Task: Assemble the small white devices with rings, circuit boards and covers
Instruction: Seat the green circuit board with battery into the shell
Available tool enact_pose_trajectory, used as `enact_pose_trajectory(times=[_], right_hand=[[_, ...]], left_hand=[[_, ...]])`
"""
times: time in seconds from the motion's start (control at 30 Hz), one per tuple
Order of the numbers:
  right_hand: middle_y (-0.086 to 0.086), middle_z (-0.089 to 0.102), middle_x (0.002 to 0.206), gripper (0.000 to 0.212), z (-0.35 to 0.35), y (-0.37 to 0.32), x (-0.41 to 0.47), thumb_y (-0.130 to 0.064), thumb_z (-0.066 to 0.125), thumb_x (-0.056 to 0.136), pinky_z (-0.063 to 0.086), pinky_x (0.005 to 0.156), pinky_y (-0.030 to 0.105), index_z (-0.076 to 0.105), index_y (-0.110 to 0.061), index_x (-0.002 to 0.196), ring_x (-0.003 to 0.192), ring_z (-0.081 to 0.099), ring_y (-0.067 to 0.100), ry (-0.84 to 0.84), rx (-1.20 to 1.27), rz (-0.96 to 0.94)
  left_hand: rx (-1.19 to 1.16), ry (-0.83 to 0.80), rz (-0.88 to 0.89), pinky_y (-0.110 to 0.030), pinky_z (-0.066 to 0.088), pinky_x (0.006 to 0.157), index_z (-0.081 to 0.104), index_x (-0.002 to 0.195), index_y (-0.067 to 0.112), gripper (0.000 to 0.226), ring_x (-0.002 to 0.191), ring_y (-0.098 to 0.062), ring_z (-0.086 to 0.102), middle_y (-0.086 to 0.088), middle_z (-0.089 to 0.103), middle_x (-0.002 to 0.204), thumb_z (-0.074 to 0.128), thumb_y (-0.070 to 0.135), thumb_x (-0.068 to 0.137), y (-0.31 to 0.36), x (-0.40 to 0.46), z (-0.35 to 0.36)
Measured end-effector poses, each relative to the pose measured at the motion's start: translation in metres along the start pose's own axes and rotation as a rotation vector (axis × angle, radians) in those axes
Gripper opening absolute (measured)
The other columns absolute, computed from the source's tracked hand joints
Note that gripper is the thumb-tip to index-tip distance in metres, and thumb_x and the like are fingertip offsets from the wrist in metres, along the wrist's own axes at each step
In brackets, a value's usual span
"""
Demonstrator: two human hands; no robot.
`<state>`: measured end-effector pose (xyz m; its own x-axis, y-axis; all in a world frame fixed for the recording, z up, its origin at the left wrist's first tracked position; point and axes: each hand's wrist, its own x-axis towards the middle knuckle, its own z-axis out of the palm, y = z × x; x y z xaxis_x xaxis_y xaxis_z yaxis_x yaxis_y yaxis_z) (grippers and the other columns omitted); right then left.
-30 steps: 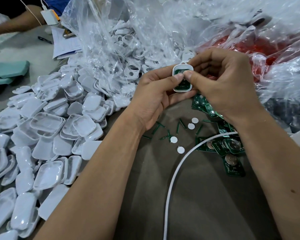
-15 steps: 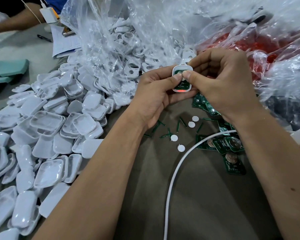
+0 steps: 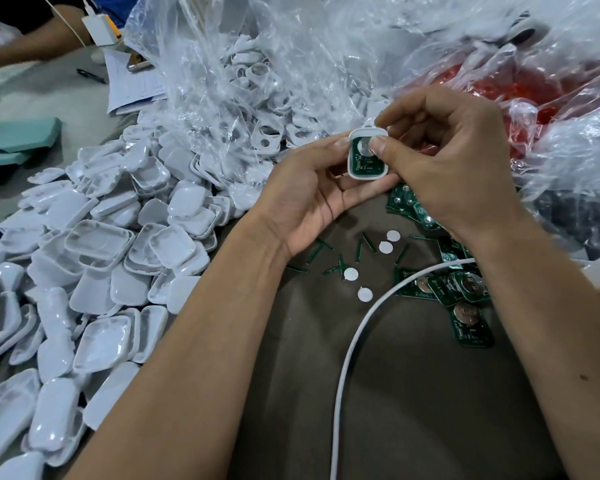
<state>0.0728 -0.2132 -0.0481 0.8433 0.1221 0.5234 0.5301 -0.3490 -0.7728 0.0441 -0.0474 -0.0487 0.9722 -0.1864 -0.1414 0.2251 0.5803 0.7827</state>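
My left hand (image 3: 309,199) holds a small white device shell (image 3: 366,159) with a green circuit board and coin cell seated inside it. My right hand (image 3: 454,168) pinches the shell's upper right edge, its thumb tip pressing on the board by the coin cell. A big heap of white covers (image 3: 111,258) spreads over the left of the table. Loose green circuit boards (image 3: 465,292) with coin cells lie under my right wrist. Clear bags of white ring shells (image 3: 253,109) stand behind the hands.
Several small white discs (image 3: 364,294) and green board offcuts (image 3: 340,263) lie on the brown table. A white cable (image 3: 354,348) curves across the front. Red parts in a bag (image 3: 520,88) are at the back right. Another person's arm (image 3: 25,46), papers and a pen are far left.
My left thumb has slid off the board to the shell's left edge, so the coin cell shows. The red glow seen at the board's lower end half a second ago is gone.
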Motion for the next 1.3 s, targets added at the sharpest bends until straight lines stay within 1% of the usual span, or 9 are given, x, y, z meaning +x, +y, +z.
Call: enact_pose_trajectory(times=[0.1, 0.2, 0.4, 0.5, 0.67, 0.93, 1.03, 1.23, 1.3], right_hand=[[0.004, 0.074, 0.092, 0.009, 0.000, -0.001, -0.001, -0.015, 0.079, 0.086, 0.060, 0.068, 0.045, 0.079, -0.013, 0.095, 0.074, 0.069, 0.026, -0.014, -0.045, -0.028], [0.005, 0.073, 0.097, 0.009, -0.001, -0.003, -0.001, -0.016, 0.077, 0.089, 0.060, 0.069, 0.040, 0.079, -0.013, 0.097, 0.075, 0.069, 0.023, -0.023, -0.070, -0.052], [-0.001, 0.072, 0.096, 0.017, 0.000, -0.005, -0.001, -0.022, 0.082, 0.086, 0.059, 0.068, 0.030, 0.076, -0.014, 0.100, 0.071, 0.067, 0.016, -0.042, -0.070, -0.072], [-0.002, 0.072, 0.097, 0.019, 0.000, -0.005, -0.001, -0.022, 0.082, 0.085, 0.060, 0.069, 0.032, 0.076, -0.014, 0.101, 0.072, 0.067, 0.016, -0.038, -0.061, -0.070], [0.002, 0.071, 0.099, 0.017, -0.002, -0.007, 0.000, -0.021, 0.082, 0.085, 0.059, 0.071, 0.031, 0.076, -0.015, 0.100, 0.075, 0.068, 0.016, -0.037, -0.076, -0.083], [0.002, 0.067, 0.099, 0.019, -0.005, -0.010, 0.000, -0.022, 0.082, 0.087, 0.055, 0.075, 0.024, 0.076, -0.011, 0.101, 0.075, 0.062, 0.001, -0.006, -0.150, -0.151], [0.003, 0.066, 0.100, 0.019, -0.006, -0.011, 0.000, -0.023, 0.082, 0.087, 0.056, 0.078, 0.027, 0.076, -0.012, 0.101, 0.076, 0.060, -0.003, 0.008, -0.184, -0.177], [-0.002, 0.060, 0.102, 0.020, -0.005, -0.012, -0.001, -0.027, 0.082, 0.087, 0.056, 0.078, 0.026, 0.077, -0.013, 0.101, 0.077, 0.057, 0.003, 0.036, -0.239, -0.221], [-0.001, 0.060, 0.102, 0.020, -0.005, -0.012, -0.002, -0.026, 0.081, 0.088, 0.056, 0.074, 0.025, 0.077, -0.010, 0.101, 0.080, 0.059, 0.008, 0.038, -0.241, -0.238]], left_hand=[[-0.038, 0.009, -0.022, -0.050, 0.058, 0.092, 0.048, 0.136, -0.016, 0.036, 0.104, -0.036, 0.069, -0.032, 0.060, 0.127, 0.040, -0.001, 0.104, 0.000, 0.001, 0.000], [-0.071, -0.002, -0.025, -0.051, 0.056, 0.094, 0.051, 0.133, -0.014, 0.033, 0.113, -0.039, 0.064, -0.035, 0.055, 0.138, 0.041, 0.001, 0.105, 0.000, 0.003, -0.001], [-0.096, -0.039, -0.011, -0.039, 0.065, 0.078, 0.064, 0.110, -0.003, 0.019, 0.087, -0.030, 0.074, -0.021, 0.071, 0.102, 0.052, 0.005, 0.098, 0.000, 0.003, -0.004], [-0.066, -0.045, -0.006, -0.039, 0.064, 0.082, 0.066, 0.109, -0.001, 0.020, 0.085, -0.029, 0.075, -0.019, 0.072, 0.103, 0.060, 0.008, 0.092, 0.000, 0.003, -0.005], [-0.131, -0.049, -0.056, -0.045, 0.061, 0.090, 0.064, 0.110, -0.002, 0.019, 0.097, -0.035, 0.071, -0.024, 0.069, 0.110, 0.050, 0.011, 0.104, 0.002, 0.005, -0.008], [-0.140, -0.116, -0.026, -0.042, 0.061, 0.090, 0.062, 0.116, -0.002, 0.021, 0.097, -0.031, 0.072, -0.023, 0.068, 0.111, 0.048, 0.007, 0.103, 0.000, 0.004, -0.007], [-0.155, -0.108, -0.017, -0.040, 0.063, 0.086, 0.061, 0.118, -0.003, 0.022, 0.097, -0.029, 0.073, -0.022, 0.068, 0.112, 0.049, 0.008, 0.103, 0.000, 0.005, -0.007], [-0.143, -0.110, -0.013, -0.039, 0.064, 0.083, 0.060, 0.122, -0.003, 0.032, 0.094, -0.029, 0.074, -0.022, 0.068, 0.112, 0.057, 0.010, 0.093, 0.000, 0.005, -0.007], [-0.128, -0.111, -0.014, -0.038, 0.063, 0.084, 0.060, 0.122, -0.003, 0.029, 0.094, -0.029, 0.074, -0.022, 0.068, 0.112, 0.055, 0.011, 0.097, -0.001, 0.005, -0.008]])
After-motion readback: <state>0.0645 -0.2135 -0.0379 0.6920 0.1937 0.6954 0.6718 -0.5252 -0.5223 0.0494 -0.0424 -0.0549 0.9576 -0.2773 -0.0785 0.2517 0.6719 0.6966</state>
